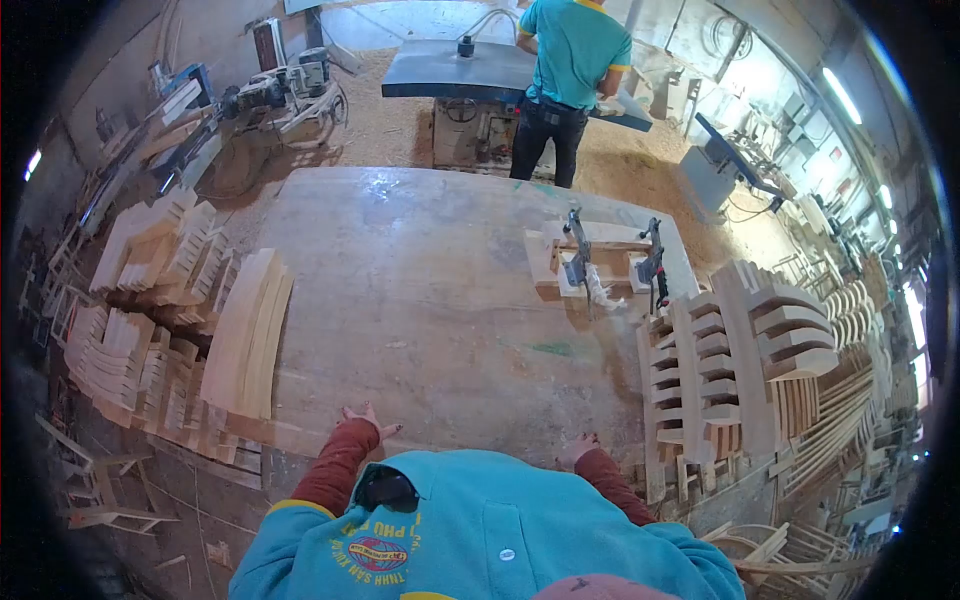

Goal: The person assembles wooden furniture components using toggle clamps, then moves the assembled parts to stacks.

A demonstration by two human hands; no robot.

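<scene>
My left hand (370,420) rests at the near edge of the wooden worktable (440,290), its fingers spread and nothing in them. To its left on the table lies a row of long curved wood pieces (250,335). My right hand (580,449) is at the same near edge, further right; its fingers are small and partly hidden, so their pose is unclear. Beyond it, at the table's back right, a wooden jig (543,250) carries two metal clamps, one (577,250) left of the other (652,265).
Stacked shaped wood parts stand on the left (130,350) and on the right (740,350) of the table. Behind it, a person in a teal shirt (578,55) stands at a machine with a dark top (455,75). Sawdust (640,175) covers the floor there.
</scene>
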